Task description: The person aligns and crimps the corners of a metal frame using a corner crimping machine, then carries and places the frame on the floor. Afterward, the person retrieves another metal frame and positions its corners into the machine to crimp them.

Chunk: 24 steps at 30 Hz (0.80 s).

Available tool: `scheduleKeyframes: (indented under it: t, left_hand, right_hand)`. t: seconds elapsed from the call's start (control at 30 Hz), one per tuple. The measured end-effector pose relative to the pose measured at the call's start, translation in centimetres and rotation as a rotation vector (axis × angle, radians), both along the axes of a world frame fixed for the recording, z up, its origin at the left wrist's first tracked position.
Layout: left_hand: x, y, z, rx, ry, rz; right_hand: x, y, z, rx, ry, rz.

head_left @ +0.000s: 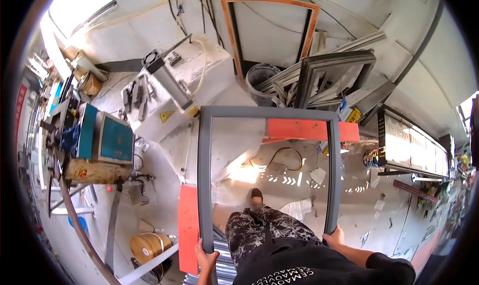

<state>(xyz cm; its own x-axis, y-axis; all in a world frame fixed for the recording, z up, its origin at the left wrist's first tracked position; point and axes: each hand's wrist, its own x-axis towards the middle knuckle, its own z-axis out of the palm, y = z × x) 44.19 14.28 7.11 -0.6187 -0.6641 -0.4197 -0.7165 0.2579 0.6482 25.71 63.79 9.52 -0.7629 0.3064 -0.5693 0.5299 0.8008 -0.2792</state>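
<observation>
A grey rectangular window frame (pixel 205 175) stretches out in front of me, with the floor and my legs showing through its opening. My left hand (pixel 206 259) is closed around the near end of its left bar. On the right bar, my right hand (pixel 336 236) grips the near end, its fingers partly hidden behind the profile. The frame's far bar lies over or just above a red beam (pixel 299 129). A second red beam (pixel 188 220) runs beside the left bar; whether the frame touches either beam, I cannot tell.
Beyond the frame stands a white machine (pixel 214 65) with a cylinder. A bucket of offcuts (pixel 261 78), dark frames (pixel 305 80) and an orange-edged frame (pixel 272 0) are at the back. Left is a teal cabinet (pixel 116 139); grey profiles (pixel 225 260) lie near my left hand.
</observation>
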Motion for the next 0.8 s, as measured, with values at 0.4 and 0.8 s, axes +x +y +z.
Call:
scheduleKeyframes:
  t: [0.4, 0.8]
  left_hand:
    - [2.6, -6.7, -3.1, -0.118, -0.199, -0.195]
    - [0.7, -12.8, -7.0, -0.103, -0.341, -0.184]
  right_hand:
    - [4.6, -6.0, 0.3, 0.104, -0.178, -0.067]
    - [4.9, -12.1, -2.6, 0.189, -0.117, -0.113]
